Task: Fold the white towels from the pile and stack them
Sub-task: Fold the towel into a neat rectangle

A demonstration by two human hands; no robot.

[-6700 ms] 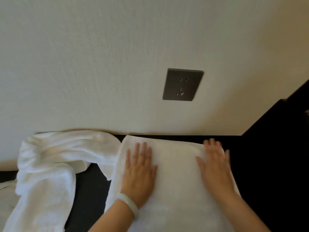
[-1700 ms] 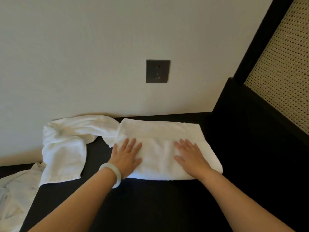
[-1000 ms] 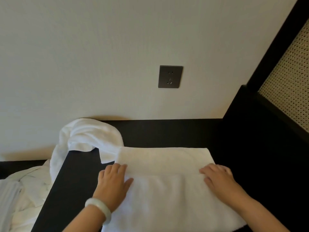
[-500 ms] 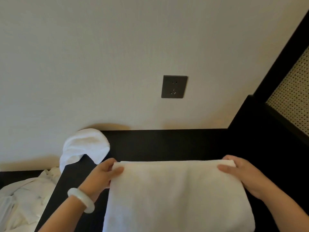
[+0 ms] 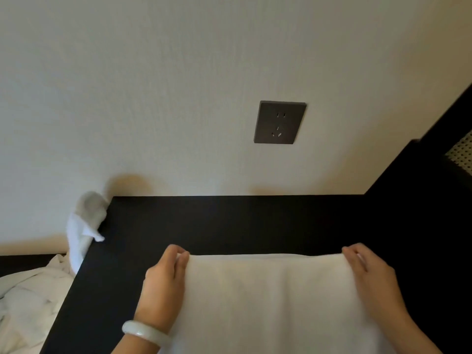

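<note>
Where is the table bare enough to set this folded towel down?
Widest bare patch of the dark table: between the wall and the folded towel held by left hand and right hand. A narrower strip runs left of the left hand. Crowded: the back left corner, with a loose towel, and the towel pile past the left edge.

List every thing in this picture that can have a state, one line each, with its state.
white towel: smooth, held by its top corners.
left hand: pinches the towel's left corner.
right hand: grips the towel's right corner.
second towel: crumpled, hanging off the far left corner of the table.
heap of white cloth: rumpled, unfolded, beside the table.
wall socket: nothing plugged in.
bracelet: on the left wrist.
</note>
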